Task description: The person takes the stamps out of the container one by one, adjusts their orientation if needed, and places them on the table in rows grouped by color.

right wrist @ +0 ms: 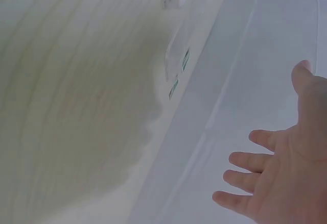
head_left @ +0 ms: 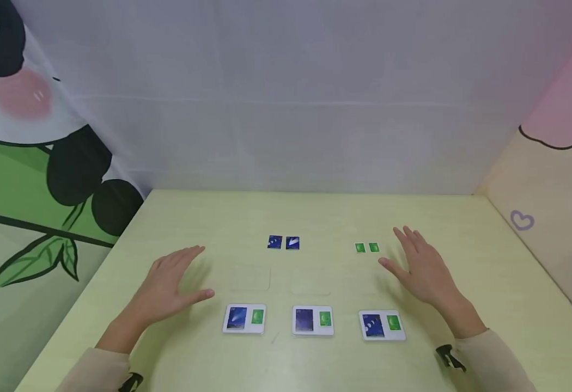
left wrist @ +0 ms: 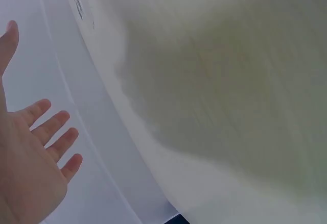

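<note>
My left hand (head_left: pixel 165 288) hovers over the left side of the table, fingers straight and thumb spread, holding nothing. On the other side my right hand (head_left: pixel 423 269) is held the same way, its fingers extended near two small green stamps (head_left: pixel 360 247). Three white cards lie in a row at the front: a left card (head_left: pixel 246 325), a middle card (head_left: pixel 312 329) and a right card (head_left: pixel 382 335). Each bears a blue stamp and a smaller green one. Farther back lie two loose blue stamps (head_left: pixel 274 242). In both wrist views the palms and fingers show bare.
Two clear, flat rectangular pieces, a left one (head_left: pixel 269 279) and a right one (head_left: pixel 311 294), lie between the cards and the stamps. A pale wood table (head_left: pixel 315 365) meets a grey-white cloth backdrop (head_left: pixel 291 136). Printed panels stand at left and right.
</note>
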Motion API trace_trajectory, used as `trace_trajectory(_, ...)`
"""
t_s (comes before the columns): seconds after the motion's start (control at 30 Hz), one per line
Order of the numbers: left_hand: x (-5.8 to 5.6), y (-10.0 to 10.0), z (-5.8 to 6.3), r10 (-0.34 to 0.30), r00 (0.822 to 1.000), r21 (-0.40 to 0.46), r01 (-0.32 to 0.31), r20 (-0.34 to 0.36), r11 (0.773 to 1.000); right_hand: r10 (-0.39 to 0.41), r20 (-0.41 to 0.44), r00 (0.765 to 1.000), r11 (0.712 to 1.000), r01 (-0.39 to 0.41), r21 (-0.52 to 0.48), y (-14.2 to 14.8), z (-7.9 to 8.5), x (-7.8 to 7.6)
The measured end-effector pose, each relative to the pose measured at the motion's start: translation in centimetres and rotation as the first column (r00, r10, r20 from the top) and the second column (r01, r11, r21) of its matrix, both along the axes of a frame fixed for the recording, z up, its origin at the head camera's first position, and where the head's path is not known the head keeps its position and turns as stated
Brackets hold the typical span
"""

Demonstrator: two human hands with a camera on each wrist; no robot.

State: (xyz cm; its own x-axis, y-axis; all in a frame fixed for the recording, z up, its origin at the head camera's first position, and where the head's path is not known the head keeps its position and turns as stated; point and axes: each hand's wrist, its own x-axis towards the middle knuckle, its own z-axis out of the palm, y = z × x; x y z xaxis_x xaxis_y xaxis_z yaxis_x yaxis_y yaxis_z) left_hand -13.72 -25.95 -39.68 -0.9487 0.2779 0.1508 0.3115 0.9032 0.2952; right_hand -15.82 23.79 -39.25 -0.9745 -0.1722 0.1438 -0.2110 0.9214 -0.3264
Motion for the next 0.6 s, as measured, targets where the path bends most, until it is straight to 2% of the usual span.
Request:
trace_trajectory(0.2,0.4,0.1,-0.3,-0.038,0.998,0.022,0.037,0.049,0.999,0.014,0.003,1.0,1.0,-0.014,-0.01,-0.5,0.3,-0.1)
trace_trajectory(0.6,0.5,0.4,-1.5,-0.089,0.995,0.038,0.087,0.042,0.995,0.027,0.013,1.0,0.999,-0.026,-0.029,-0.7,0.0,0.3)
